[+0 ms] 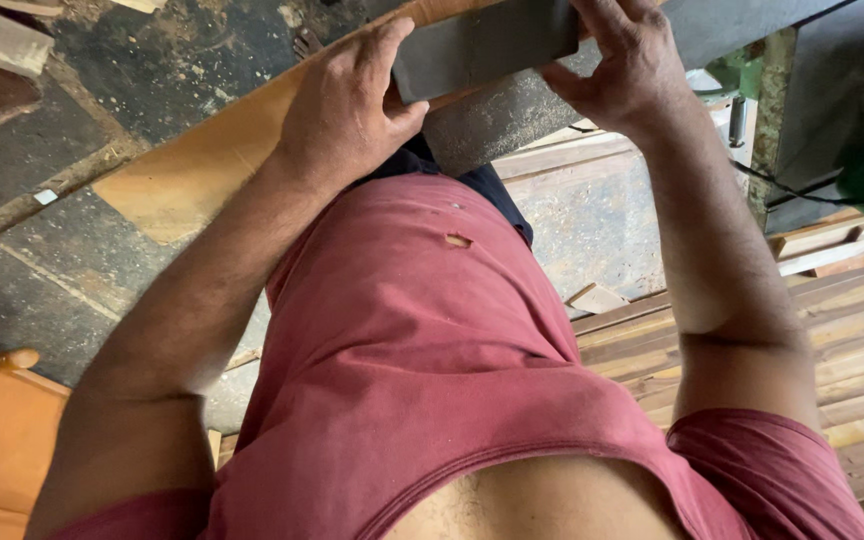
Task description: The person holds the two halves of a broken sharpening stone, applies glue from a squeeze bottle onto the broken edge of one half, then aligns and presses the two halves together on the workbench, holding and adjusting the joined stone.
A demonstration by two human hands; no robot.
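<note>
— So, where are the hands?

— Both are on a dark grey flat block (pixel 487 45) at the top edge of the view. The left hand (pixel 347 105) curls around its near-left end, thumb pressed against the end face. The right hand (pixel 622 65) grips the right end, fingers spread over the top.

— And under it?

— A long pale wooden plank (pixel 192 175) runs diagonally beneath the block over the dusty dark floor (pixel 72 250). Stacked boards (pixel 852 330) lie at the right edge.
</note>
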